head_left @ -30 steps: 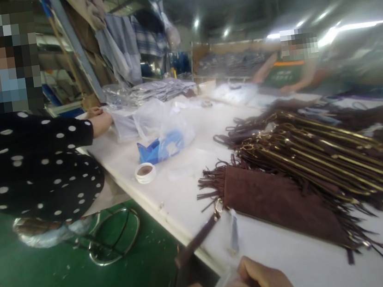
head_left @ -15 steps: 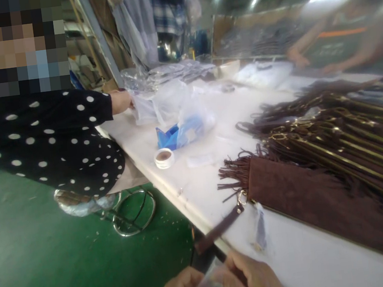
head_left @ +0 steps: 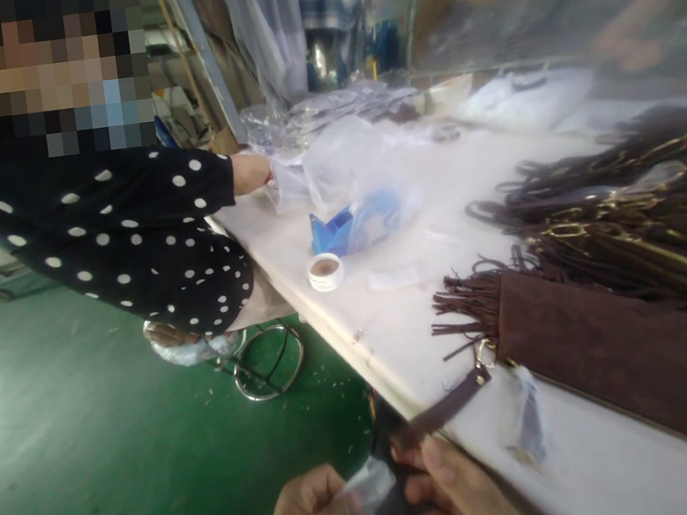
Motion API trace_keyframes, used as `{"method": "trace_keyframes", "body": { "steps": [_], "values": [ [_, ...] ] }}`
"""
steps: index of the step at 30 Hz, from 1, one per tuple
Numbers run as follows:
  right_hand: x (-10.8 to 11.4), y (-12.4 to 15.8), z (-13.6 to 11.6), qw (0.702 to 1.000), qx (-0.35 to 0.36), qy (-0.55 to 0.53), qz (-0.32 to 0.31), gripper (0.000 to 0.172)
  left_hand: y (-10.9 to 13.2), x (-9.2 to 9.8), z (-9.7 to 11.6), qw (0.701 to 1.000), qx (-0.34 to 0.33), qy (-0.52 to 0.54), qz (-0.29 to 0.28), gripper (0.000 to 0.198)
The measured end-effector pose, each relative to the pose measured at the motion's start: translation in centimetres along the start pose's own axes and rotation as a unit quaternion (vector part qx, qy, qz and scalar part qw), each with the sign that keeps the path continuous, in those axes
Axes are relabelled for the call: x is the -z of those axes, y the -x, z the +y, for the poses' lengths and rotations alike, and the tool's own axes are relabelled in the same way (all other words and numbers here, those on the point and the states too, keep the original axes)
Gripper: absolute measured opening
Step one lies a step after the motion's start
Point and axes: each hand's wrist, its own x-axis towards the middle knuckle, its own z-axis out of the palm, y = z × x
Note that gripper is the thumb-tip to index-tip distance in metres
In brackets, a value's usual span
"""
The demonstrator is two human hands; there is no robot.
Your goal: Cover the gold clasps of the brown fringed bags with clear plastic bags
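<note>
At the bottom of the head view, my left hand pinches a small clear plastic sleeve between thumb and fingers. Beside it, my right hand has thumb and index finger closed at the free end of a brown wrist strap, which hangs over the table edge. A gold ring joins that strap to a flat brown suede pouch with fringe, lying on the table. Just below the pouch is a small plastic-wrapped piece, too blurred to name.
A heap of brown fringed pouches with gold zips covers the right side of the white table. Further back are a tape roll, a blue object and plastic bags. A co-worker in a polka-dot sleeve sits left.
My right hand has left the plastic sleeve and moved to the strap's end. The sleeve stays in my left hand. The view has swung right-to-left, shifting the scene rightward.
</note>
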Motion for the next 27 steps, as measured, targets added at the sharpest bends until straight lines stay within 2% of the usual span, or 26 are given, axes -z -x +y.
{"method": "trace_keyframes", "body": {
  "steps": [3, 5, 9, 13, 18, 27],
  "values": [
    [-1.2, -0.9, -0.9, 0.996, -0.004, -0.089, 0.020, 0.045, -0.1, 0.4, -0.4, 1.000, 0.008, 0.010, -0.002, 0.053],
    [-1.5, -1.1, -1.3, 0.995, 0.004, -0.091, 0.029, 0.041, -0.2, 0.5, -0.5, 1.000, 0.012, 0.010, 0.004, 0.053],
    [-1.2, -0.6, -1.4, 0.996, 0.009, -0.084, 0.014, 0.046, -0.4, 0.3, -0.6, 1.000, 0.015, 0.005, 0.012, 0.051],
    [-1.0, -0.6, -0.9, 0.994, 0.008, -0.108, 0.002, 0.049, -0.8, -0.2, -0.6, 1.000, 0.026, 0.006, -0.006, 0.050],
    [-1.1, -1.0, -0.1, 0.993, 0.038, -0.108, 0.022, 0.047, -0.8, -0.9, -0.1, 0.999, 0.022, 0.011, -0.025, 0.048],
    [-1.2, -0.6, 0.1, 0.993, 0.047, -0.109, 0.028, 0.042, -0.5, -2.0, 0.4, 0.999, 0.033, 0.031, -0.028, 0.048]
  ]
}}
